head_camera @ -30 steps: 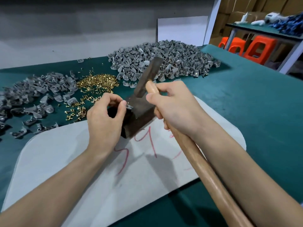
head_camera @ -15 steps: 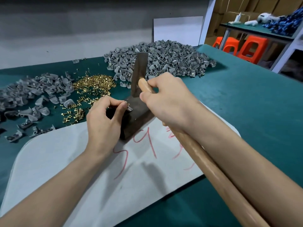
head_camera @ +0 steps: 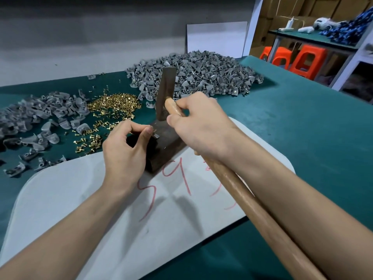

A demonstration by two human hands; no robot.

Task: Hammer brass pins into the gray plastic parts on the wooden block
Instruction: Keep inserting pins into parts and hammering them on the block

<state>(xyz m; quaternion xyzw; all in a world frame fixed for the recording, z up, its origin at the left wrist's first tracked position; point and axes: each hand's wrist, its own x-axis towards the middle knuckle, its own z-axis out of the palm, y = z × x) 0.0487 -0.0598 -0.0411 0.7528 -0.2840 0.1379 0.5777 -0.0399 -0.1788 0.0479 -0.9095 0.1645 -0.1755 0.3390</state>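
A gray part [head_camera: 155, 136] is seated on top of the dark wooden block [head_camera: 163, 146], which stands on a white sheet [head_camera: 84, 201] laid over the green surface [head_camera: 302, 128]. The part is pinched and steadied by the left hand [head_camera: 125, 152], thumb and forefinger closed narrow at the block's upper edge; a pin seems to be held there, though it is too small to be made out with certainty. The hammer [head_camera: 166, 96] is gripped by the right hand [head_camera: 201, 126], closed high on the wooden handle close under the head, and the head is held raised, tilted just above and behind the part.

The step in hand is judged to be the driving of a pin — the part is set, the hammer poised, and no blow is seen landing. What is called for next is a short, controlled tap, brought straight down on the pin's head, with the left fingertips [head_camera: 149, 130] kept clear of the face; the choked grip suits light strokes.

Supplies lie well apart from the block: a heap of brass pins [head_camera: 113, 104] to the left, a large pile of gray parts [head_camera: 201, 71] at the back, and a smaller scatter of parts [head_camera: 40, 116] at far left — much work appears to remain.
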